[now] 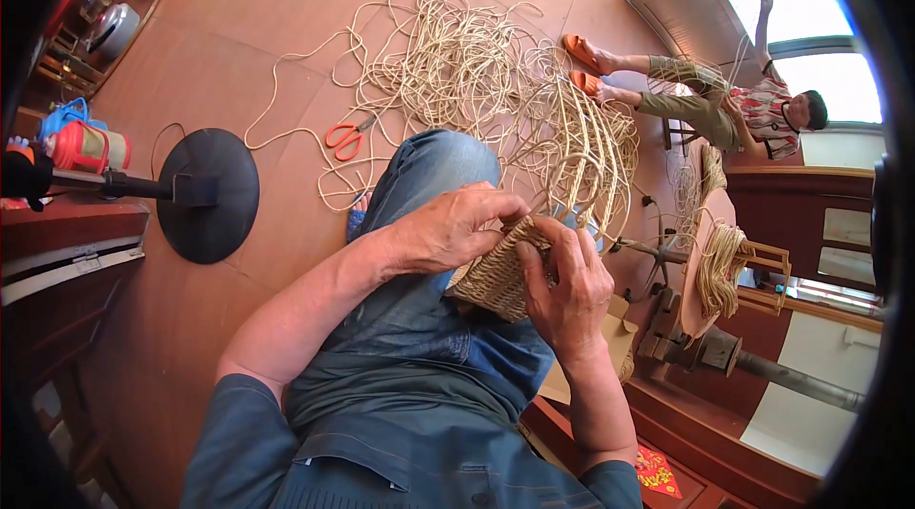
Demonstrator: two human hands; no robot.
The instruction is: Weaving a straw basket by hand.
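A small basket of tan woven cord (488, 285) rests on my lap, tilted, between my two hands. At its upper edge, the fingers of my left hand (462, 228) are closed on the rim. My right hand (572, 288) grips the far right corner of the same basket, thumb pressed against the woven side and fingers bent over the edge. Long loose strands of cord (581, 166) arch up and away from the rim beyond my hands. The fingertips meet close together at the rim, and what exactly they pinch there is partly hidden.
A tangled heap of cord (448, 61) covers the floor ahead, with orange-handled scissors (347, 137) beside it. A round black stand base (208, 196) is at left. Another person (753, 118) sits at the far right, handling strands. A coil of cord (720, 271) lies on a board at right.
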